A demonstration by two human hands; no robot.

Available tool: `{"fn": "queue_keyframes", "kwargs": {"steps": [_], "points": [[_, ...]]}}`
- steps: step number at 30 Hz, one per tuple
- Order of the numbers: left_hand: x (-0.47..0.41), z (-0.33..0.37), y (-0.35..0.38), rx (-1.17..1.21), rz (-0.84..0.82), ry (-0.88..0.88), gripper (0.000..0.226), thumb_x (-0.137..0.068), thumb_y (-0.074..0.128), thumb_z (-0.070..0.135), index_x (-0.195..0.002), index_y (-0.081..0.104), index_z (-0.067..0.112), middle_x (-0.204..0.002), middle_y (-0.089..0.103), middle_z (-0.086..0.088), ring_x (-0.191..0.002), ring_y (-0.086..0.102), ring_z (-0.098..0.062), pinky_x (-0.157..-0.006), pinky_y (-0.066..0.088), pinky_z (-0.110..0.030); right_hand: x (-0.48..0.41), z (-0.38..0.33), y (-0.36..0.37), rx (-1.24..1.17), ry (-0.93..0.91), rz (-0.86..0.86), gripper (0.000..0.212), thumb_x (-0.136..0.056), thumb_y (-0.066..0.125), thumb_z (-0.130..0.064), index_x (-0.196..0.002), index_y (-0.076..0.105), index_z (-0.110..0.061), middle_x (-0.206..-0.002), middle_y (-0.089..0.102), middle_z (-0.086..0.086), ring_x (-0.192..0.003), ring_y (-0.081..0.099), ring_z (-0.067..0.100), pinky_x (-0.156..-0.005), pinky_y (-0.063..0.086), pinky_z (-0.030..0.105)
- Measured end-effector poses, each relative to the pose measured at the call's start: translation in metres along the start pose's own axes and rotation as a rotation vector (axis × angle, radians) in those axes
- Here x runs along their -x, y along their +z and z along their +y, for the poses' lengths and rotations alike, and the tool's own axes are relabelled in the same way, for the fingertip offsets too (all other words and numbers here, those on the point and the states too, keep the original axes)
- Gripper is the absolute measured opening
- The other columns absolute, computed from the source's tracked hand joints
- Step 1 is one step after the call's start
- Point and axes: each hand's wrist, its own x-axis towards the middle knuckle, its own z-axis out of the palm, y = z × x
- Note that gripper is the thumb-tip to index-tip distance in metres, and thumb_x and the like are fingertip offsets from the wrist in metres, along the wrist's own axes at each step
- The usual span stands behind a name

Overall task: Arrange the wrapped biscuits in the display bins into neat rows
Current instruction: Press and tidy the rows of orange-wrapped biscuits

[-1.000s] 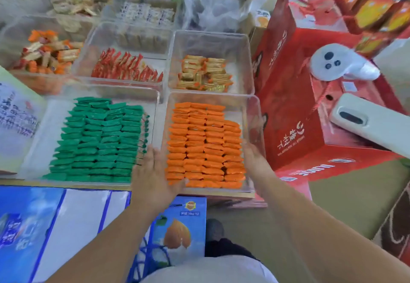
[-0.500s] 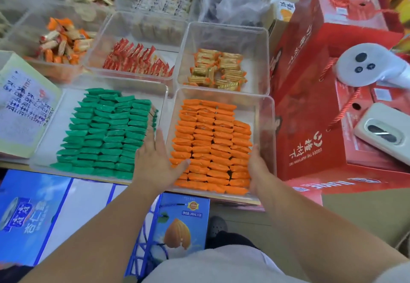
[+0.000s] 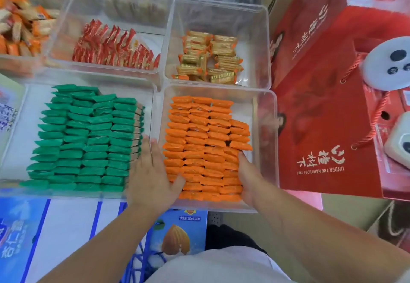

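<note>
left hand (image 3: 150, 171) — grip apart, thumb on orange biscuits (image 3: 206, 140) | right hand (image 3: 249, 177) — grip apart, pressing their right side

Small snack shop, counter display. Clear plastic bins (image 3: 265, 140) of loose wrapped biscuits (image 3: 199, 149), sorted by colour, spread ahead of the left hand (image 3: 150, 176). Tall red cardboard gift box with rope handle (image 3: 321, 127) just right of the right hand (image 3: 250, 178). Blue almond-drink cartons (image 3: 177, 234) below the left hand; white handwritten card (image 3: 7, 114) far to its left
</note>
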Motion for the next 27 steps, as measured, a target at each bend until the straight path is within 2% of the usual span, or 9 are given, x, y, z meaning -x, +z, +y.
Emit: {"fn": "queue_keyframes", "kwargs": {"steps": [6,10,12,14,16,18,21,23,27], "points": [[-0.002,0.001,-0.004,0.046,-0.037,-0.023,0.114,-0.073,0.047,0.063,-0.158,-0.007,0.01,-0.166,-0.003,-0.012,-0.147,0.02,-0.036,-0.109,0.039,-0.053,0.005,-0.006,-0.005,0.017,0.007,0.073,0.056,-0.093,0.048,-0.071,-0.111,0.075,-0.024,-0.096,0.079,0.006,-0.084,0.077,0.027,-0.055,0.06,0.039],[-0.005,0.0,-0.009,0.0,-0.046,-0.019,0.116,-0.075,0.064,0.057,-0.158,0.002,0.005,-0.165,0.005,-0.019,-0.145,0.025,-0.039,-0.109,0.039,-0.055,0.014,-0.016,-0.014,0.081,-0.095,0.169,0.046,-0.1,0.047,-0.061,-0.109,0.071,-0.023,-0.075,0.077,-0.005,-0.061,0.074,0.014,-0.046,0.053,0.025],[-0.009,0.0,-0.013,-0.025,-0.037,-0.015,0.115,-0.074,0.068,0.058,-0.157,0.008,0.005,-0.164,0.01,-0.021,-0.142,0.031,-0.04,-0.106,0.041,-0.055,0.022,-0.023,-0.011,0.155,-0.19,0.233,0.053,-0.098,0.046,-0.064,-0.121,0.069,-0.022,-0.099,0.078,-0.001,-0.082,0.075,0.017,-0.062,0.056,0.029],[-0.019,-0.001,-0.019,-0.025,-0.005,0.004,0.111,-0.075,0.068,0.057,-0.156,0.01,0.008,-0.163,0.011,-0.02,-0.139,0.035,-0.041,-0.103,0.043,-0.056,0.024,-0.03,-0.007,0.363,-0.353,0.371,0.069,-0.095,0.042,-0.068,-0.15,0.042,-0.026,-0.145,0.056,0.003,-0.127,0.058,0.027,-0.097,0.049,0.041],[-0.039,0.001,-0.026,-0.022,0.022,0.016,0.11,-0.077,0.067,0.057,-0.157,0.006,0.012,-0.164,0.008,-0.019,-0.139,0.035,-0.04,-0.103,0.042,-0.056,0.021,-0.041,-0.003,0.508,-0.536,0.449,0.076,-0.092,0.038,-0.07,-0.157,0.023,-0.033,-0.158,0.04,0.002,-0.142,0.041,0.028,-0.112,0.036,0.045],[-0.062,0.004,-0.032,-0.027,0.037,0.018,0.11,-0.08,0.065,0.057,-0.158,0.002,0.014,-0.165,0.006,-0.018,-0.142,0.031,-0.039,-0.106,0.041,-0.054,0.008,-0.055,0.001,0.515,-0.606,0.463,0.068,-0.096,0.036,-0.065,-0.154,0.03,-0.031,-0.155,0.043,0.004,-0.14,0.042,0.028,-0.111,0.035,0.041],[-0.083,0.008,-0.034,-0.015,0.026,-0.006,0.108,-0.083,0.064,0.055,-0.158,-0.002,0.014,-0.165,0.006,-0.016,-0.147,0.022,-0.036,-0.112,0.036,-0.052,-0.016,-0.071,0.0,0.427,-0.495,0.422,0.061,-0.101,0.032,-0.058,-0.152,0.041,-0.026,-0.154,0.046,0.005,-0.139,0.044,0.028,-0.116,0.034,0.048],[-0.086,0.008,-0.031,0.002,0.025,-0.023,0.109,-0.084,0.064,0.054,-0.158,-0.006,0.016,-0.165,0.004,-0.014,-0.149,0.017,-0.034,-0.114,0.034,-0.05,-0.027,-0.072,-0.001,0.399,-0.48,0.423,0.057,-0.103,0.035,-0.055,-0.152,0.043,-0.028,-0.155,0.045,0.003,-0.14,0.043,0.026,-0.115,0.034,0.043],[-0.085,0.01,-0.027,0.0,0.037,-0.019,0.11,-0.084,0.065,0.052,-0.158,-0.007,0.016,-0.164,0.006,-0.017,-0.148,0.02,-0.036,-0.112,0.037,-0.05,-0.035,-0.07,0.011,0.351,-0.446,0.367,0.055,-0.102,0.039,-0.056,-0.154,0.036,-0.038,-0.159,0.038,-0.004,-0.141,0.04,0.023,-0.1,0.034,0.034]]}}
